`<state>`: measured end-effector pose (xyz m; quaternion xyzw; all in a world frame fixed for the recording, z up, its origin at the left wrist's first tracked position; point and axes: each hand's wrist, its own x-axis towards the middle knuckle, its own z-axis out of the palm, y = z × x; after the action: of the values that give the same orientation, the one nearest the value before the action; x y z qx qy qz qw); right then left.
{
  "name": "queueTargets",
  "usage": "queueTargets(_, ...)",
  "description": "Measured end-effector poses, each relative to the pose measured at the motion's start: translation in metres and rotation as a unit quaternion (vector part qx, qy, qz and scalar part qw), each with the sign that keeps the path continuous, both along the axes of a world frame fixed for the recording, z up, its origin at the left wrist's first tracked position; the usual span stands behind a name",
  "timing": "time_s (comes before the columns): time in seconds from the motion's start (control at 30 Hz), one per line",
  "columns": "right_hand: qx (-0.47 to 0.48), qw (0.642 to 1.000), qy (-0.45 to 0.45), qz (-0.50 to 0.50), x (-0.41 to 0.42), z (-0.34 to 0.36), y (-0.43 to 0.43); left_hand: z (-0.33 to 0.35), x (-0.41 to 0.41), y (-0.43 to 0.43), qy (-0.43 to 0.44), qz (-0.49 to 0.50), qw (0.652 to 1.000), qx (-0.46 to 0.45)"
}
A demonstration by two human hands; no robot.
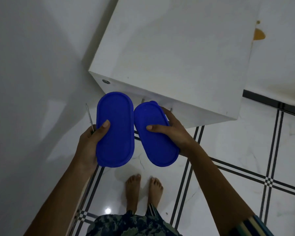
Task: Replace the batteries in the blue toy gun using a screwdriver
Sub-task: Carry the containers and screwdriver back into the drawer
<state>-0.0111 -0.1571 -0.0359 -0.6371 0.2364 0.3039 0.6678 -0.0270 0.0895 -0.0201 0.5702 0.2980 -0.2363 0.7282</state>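
Note:
My left hand [90, 142] grips a blue oval lidded container [115, 132] from its left side, thumb on the lid. The same hand also pinches a thin screwdriver [89, 117] whose metal shaft sticks up past the fingers. My right hand [174, 132] holds a second, slightly smaller blue oval lidded container [156, 142], thumb across its lid. Both containers are level, side by side and slightly apart, above the floor in front of a white table. No toy gun or batteries are visible.
A white table [177, 53] stands just ahead, its front corner close to the containers. A white wall [32, 65] is on the left. The white tiled floor [237, 150] has black lines, and my bare feet [143, 189] are below. An orange stain [258, 34] marks the surface at the upper right.

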Motion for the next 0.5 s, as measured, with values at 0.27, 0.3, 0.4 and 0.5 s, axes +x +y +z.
queueTargets(0.27, 0.014, 0.998, 0.036, 0.049, 0.001, 0.003, -0.006, 0.020, 0.009, -0.002, -0.032, -0.005, 0.999, -0.016)
queueTargets(0.3, 0.012, 0.998, 0.039, 0.054, -0.003, 0.003, -0.006, 0.023, 0.010, -0.003, -0.036, -0.008, 0.999, -0.016)
queueTargets(0.4, 0.005, 0.996, 0.046, 0.075, -0.014, 0.006, -0.002, 0.033, 0.011, -0.007, -0.037, -0.020, 0.999, 0.011)
queueTargets(0.5, -0.001, 0.994, 0.068, 0.088, -0.028, 0.012, 0.004, 0.041, 0.013, -0.009, -0.037, -0.011, 0.998, 0.044)
